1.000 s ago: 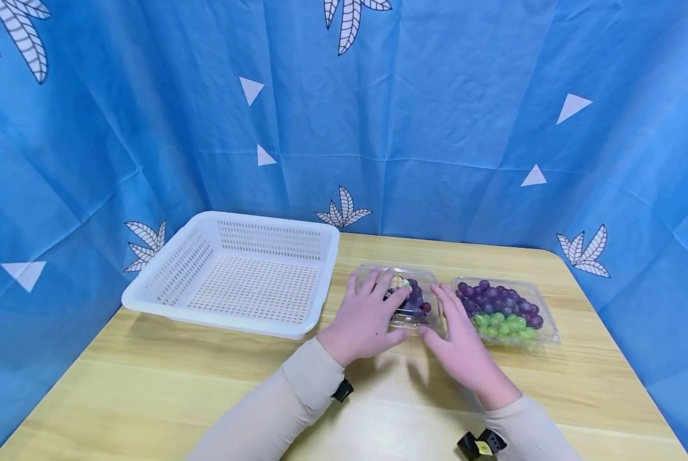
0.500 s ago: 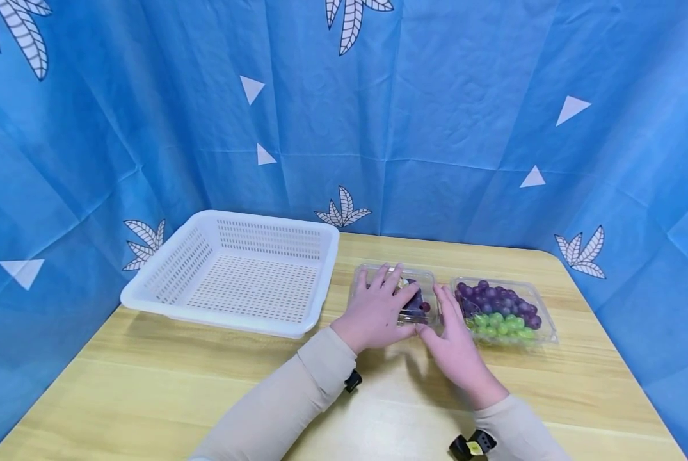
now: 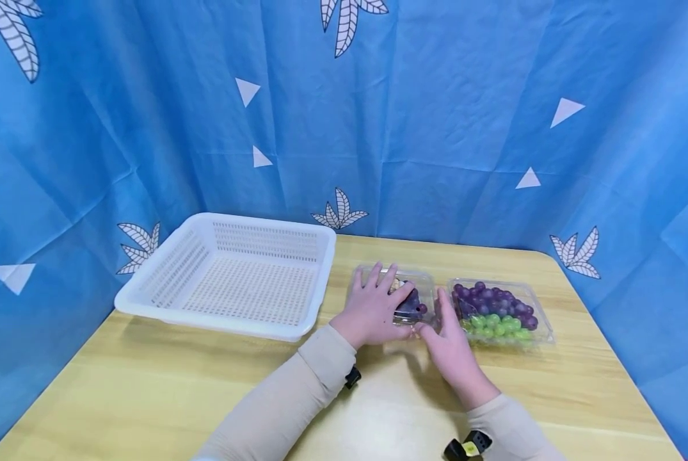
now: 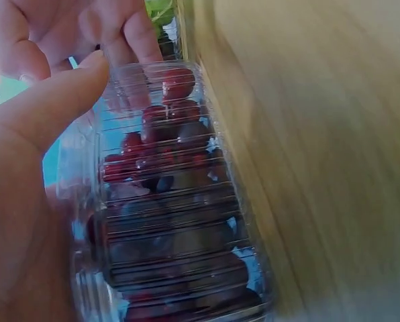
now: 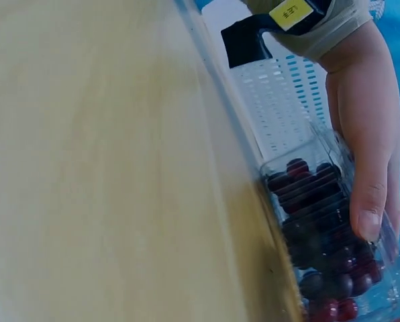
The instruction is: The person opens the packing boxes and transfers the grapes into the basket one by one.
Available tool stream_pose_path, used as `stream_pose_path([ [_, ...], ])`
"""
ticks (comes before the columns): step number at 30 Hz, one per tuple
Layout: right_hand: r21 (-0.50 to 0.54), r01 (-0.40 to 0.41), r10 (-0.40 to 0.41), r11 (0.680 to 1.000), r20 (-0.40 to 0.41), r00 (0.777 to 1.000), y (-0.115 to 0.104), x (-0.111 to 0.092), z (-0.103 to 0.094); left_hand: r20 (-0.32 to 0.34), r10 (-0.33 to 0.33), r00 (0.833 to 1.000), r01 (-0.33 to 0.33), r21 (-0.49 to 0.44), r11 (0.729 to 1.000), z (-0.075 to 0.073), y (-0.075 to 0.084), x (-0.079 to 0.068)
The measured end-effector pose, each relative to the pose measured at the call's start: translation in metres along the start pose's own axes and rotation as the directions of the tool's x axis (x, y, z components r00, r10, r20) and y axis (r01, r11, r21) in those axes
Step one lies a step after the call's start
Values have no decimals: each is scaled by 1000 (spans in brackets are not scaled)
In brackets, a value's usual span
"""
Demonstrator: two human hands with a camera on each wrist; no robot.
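Note:
A clear plastic box of dark purple and red grapes sits on the table. My left hand lies across its lid with fingers spread, hiding much of the left half. The left thumb runs along the front edge, as the left wrist view also shows beside the ribbed lid. At the front right corner my right hand holds the box between thumb and fingers, the index finger straight along the right end. Both thumb tips nearly meet there. Whether the lid's catch is fastened cannot be made out.
A second clear box with purple and green grapes stands just right of my right hand. To the left is a large white slotted basket. Behind the wooden table hangs a blue patterned curtain.
My left hand has slid slightly right over the lid. The right thumb has come in to the front corner beside the left thumb. The box has stayed in place.

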State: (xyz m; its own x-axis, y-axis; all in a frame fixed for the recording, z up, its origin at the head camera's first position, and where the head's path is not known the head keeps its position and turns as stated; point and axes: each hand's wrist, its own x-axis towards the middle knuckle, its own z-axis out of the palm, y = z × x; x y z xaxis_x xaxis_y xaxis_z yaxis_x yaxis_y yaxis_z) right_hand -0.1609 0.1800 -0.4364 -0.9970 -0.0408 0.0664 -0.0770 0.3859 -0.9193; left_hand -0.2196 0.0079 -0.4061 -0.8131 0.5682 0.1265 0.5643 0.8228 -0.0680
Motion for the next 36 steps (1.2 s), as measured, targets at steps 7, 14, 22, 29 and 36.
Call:
stream_pose_path([
  [7,139,-99,102,985,-16,995,5,4,10,-15,-18,1000,17,-33,999,7,-2,2],
  [14,235,-87,95,968,-22,995,9,6,16,-15,-32,999,32,-21,999,6,-7,-1],
  [22,227,-79,79,971,10,997,16,-3,4,5,-17,1000,17,-5,1000,5,3,-2],
  [29,192,-44,48,980,-17,999,24,-4,-3,-7,23,1000,-24,-28,999,4,10,1],
  [36,175,-24,23,984,5,1000,26,4,6,-13,-8,1000,8,-5,1000,4,2,-3],
])
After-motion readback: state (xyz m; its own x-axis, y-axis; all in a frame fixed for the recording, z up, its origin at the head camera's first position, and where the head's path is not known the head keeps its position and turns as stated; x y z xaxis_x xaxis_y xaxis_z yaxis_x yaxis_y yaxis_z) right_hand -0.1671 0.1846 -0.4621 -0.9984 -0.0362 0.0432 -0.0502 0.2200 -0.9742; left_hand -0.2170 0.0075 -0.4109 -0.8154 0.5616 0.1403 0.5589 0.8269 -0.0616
